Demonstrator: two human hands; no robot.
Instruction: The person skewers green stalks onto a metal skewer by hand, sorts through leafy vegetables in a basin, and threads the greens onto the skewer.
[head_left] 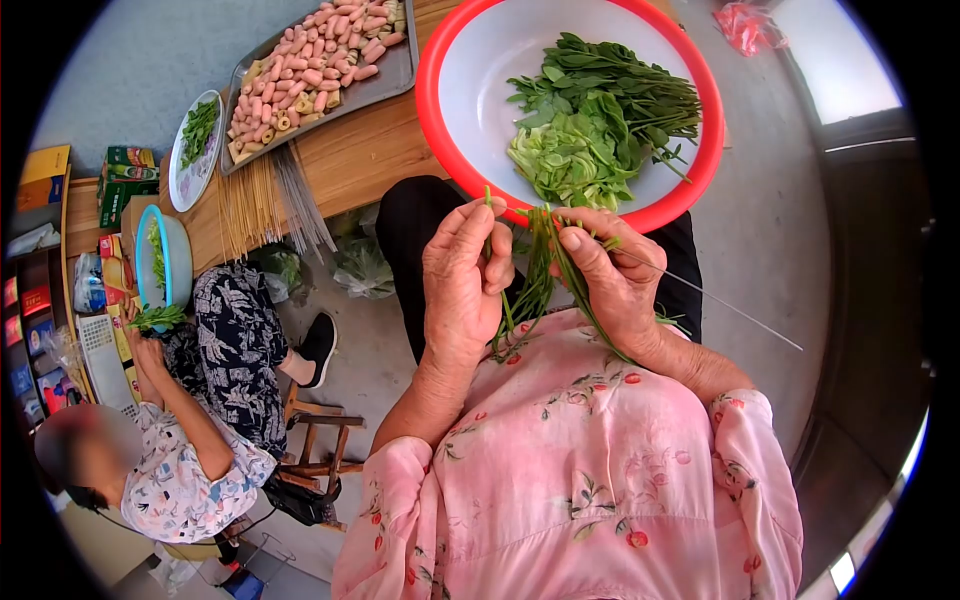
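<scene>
Between thumb and fingertips, my left hand (463,268) pinches a thin green stem (506,308) whose end sticks up above the fingers. My right hand (618,275) is closed on a thin metal skewer (735,312), its long end pointing down to the right. Several green stems (541,258) gather along the skewer between the two hands and hang toward my lap. Just beyond my hands, a white basin with a red rim (432,90) holds dark leafy greens (625,85) and paler leaves (575,150).
A metal tray (402,72) of pink sausage pieces (300,75) sits on the wooden table (350,140), beside bundled skewers (255,210). A plate of greens (195,160) and a blue-rimmed basin (178,262) stand left. There a person (200,480) sits holding leaves (157,318).
</scene>
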